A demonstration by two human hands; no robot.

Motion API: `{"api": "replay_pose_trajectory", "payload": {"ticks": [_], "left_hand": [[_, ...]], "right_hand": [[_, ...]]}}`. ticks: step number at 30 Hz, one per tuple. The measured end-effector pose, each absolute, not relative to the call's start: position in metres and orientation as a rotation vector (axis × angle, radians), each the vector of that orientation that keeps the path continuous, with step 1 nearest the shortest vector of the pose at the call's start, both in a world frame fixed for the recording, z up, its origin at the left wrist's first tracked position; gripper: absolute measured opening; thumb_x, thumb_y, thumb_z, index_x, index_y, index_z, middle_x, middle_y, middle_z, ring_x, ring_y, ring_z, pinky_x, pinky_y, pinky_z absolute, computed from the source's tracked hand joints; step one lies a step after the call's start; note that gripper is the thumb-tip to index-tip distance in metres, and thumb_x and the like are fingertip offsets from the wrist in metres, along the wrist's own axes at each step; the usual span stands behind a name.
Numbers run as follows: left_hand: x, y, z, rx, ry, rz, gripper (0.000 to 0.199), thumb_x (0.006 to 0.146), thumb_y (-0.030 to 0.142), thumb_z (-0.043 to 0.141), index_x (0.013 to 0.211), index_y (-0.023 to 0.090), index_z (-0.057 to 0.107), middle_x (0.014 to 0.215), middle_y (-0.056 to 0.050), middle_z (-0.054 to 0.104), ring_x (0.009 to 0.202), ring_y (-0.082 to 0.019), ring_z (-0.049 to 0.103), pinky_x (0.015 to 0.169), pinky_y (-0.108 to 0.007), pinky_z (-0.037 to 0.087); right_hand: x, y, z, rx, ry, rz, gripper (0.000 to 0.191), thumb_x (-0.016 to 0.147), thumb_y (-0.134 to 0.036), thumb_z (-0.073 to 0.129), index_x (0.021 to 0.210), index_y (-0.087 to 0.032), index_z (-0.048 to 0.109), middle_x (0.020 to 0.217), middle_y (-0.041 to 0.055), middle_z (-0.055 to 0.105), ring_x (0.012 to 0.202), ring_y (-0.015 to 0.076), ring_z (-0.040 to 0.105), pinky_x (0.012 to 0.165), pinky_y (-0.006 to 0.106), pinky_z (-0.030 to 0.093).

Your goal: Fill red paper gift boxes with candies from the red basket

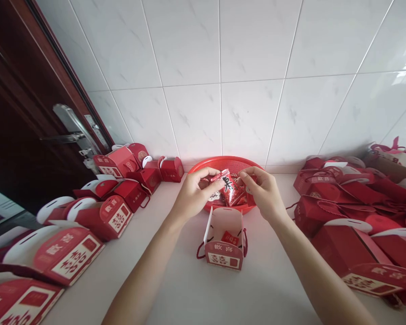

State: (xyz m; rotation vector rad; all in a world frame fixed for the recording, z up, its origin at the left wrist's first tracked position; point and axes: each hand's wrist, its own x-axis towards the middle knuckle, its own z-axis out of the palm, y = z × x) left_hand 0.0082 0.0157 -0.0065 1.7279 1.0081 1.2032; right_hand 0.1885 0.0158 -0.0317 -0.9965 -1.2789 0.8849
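Note:
My left hand (203, 187) pinches the top edge of a shiny red candy packet (230, 192) with black lettering, between thumb and fingers. The packet hangs over a red plastic basket (223, 160) that has more wrapped pieces in it. At the basket's right side is my right hand (262, 187), thumb and forefinger drawn together; whatever lies between them is hidden. In front of the basket stands an open red gift box (223, 261) with cord handles. A small red packet (230, 238) lies inside it.
Rows of red gift boxes (104, 216) stand along the left, near a dark door with a metal handle (76, 128). More red boxes (355, 248) are crowded together on the right. A white tiled wall (196, 117) rises behind the white tabletop (189, 298).

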Motion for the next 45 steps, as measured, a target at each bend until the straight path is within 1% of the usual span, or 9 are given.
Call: {"api": "replay_pose_trajectory", "payload": {"ticks": [2,5,12,20,25,30,33,39,45], "left_hand": [[0.001,0.017,-0.003,1.7,1.038,1.236,0.029,0.08,0.041,0.076,0.096,0.017,0.072,0.093,-0.003,0.07,0.084,-0.017,0.064,0.076,-0.028,0.051],[-0.009,0.02,0.001,1.659,1.048,1.297,0.032,0.076,0.041,0.079,0.096,0.016,0.073,0.098,-0.004,0.072,0.089,-0.019,0.065,0.079,-0.029,0.051],[-0.029,0.024,0.007,1.705,0.986,1.486,0.023,0.077,0.036,0.08,0.092,0.019,0.077,0.096,-0.003,0.075,0.09,-0.019,0.067,0.078,-0.028,0.053],[-0.026,0.019,0.009,1.709,0.954,1.44,0.027,0.076,0.037,0.081,0.095,0.019,0.078,0.099,-0.004,0.076,0.093,-0.021,0.069,0.08,-0.029,0.054],[-0.024,0.018,0.008,1.685,0.95,1.332,0.029,0.076,0.038,0.082,0.097,0.017,0.076,0.092,-0.004,0.074,0.083,-0.019,0.067,0.073,-0.028,0.053],[-0.023,0.015,0.009,1.728,0.926,1.268,0.029,0.081,0.04,0.078,0.099,0.017,0.076,0.098,-0.006,0.074,0.086,-0.019,0.067,0.076,-0.028,0.054],[-0.02,0.012,0.009,1.729,0.873,1.226,0.028,0.081,0.04,0.078,0.099,0.018,0.075,0.099,-0.005,0.074,0.086,-0.018,0.067,0.076,-0.027,0.055],[-0.011,0.011,0.006,1.749,0.911,1.135,0.029,0.084,0.041,0.075,0.102,0.018,0.072,0.094,-0.005,0.072,0.08,-0.017,0.066,0.071,-0.027,0.055],[-0.009,0.011,0.004,1.851,0.886,1.101,0.029,0.088,0.045,0.069,0.102,0.019,0.072,0.096,-0.005,0.073,0.085,-0.019,0.067,0.073,-0.027,0.053]], "right_hand": [[0.19,0.016,-0.031,-1.018,-1.251,0.954,0.028,0.08,-0.047,0.066,0.076,-0.019,0.064,0.074,0.0034,0.069,0.052,0.0123,0.053,0.049,0.026,0.043],[0.19,0.014,-0.029,-1.019,-1.228,1.049,0.017,0.077,-0.03,0.055,0.079,-0.019,0.068,0.078,0.0038,0.07,0.066,0.0154,0.061,0.058,0.027,0.048],[0.179,-0.002,-0.026,-0.779,-1.687,1.282,0.021,0.073,-0.014,0.056,0.088,-0.018,0.07,0.089,0.0035,0.07,0.078,0.0158,0.064,0.07,0.029,0.051],[0.168,-0.017,-0.032,-1.158,-2.023,0.889,0.029,0.077,0.0,0.05,0.091,-0.019,0.067,0.084,0.0016,0.071,0.069,0.0133,0.06,0.062,0.025,0.044],[0.167,-0.02,-0.031,-1.132,-2.106,0.907,0.025,0.084,-0.005,0.047,0.088,-0.019,0.067,0.079,0.0031,0.072,0.066,0.0143,0.061,0.059,0.025,0.043],[0.188,-0.011,-0.022,-1.084,-1.946,0.784,0.02,0.086,-0.011,0.049,0.084,-0.018,0.068,0.085,0.0043,0.072,0.079,0.0183,0.066,0.072,0.031,0.051],[0.206,-0.009,-0.011,-1.011,-1.878,0.909,0.012,0.086,-0.02,0.06,0.094,-0.018,0.07,0.098,0.0061,0.073,0.089,0.0211,0.069,0.08,0.034,0.055],[0.214,-0.01,-0.003,-0.907,-1.74,1.151,0.03,0.082,-0.045,0.076,0.095,-0.019,0.069,0.097,0.0073,0.073,0.089,0.023,0.071,0.079,0.036,0.059],[0.206,-0.005,-0.011,-0.814,-1.614,1.261,0.032,0.08,-0.046,0.08,0.086,-0.018,0.067,0.089,0.0064,0.074,0.085,0.0217,0.073,0.08,0.036,0.061]]}}
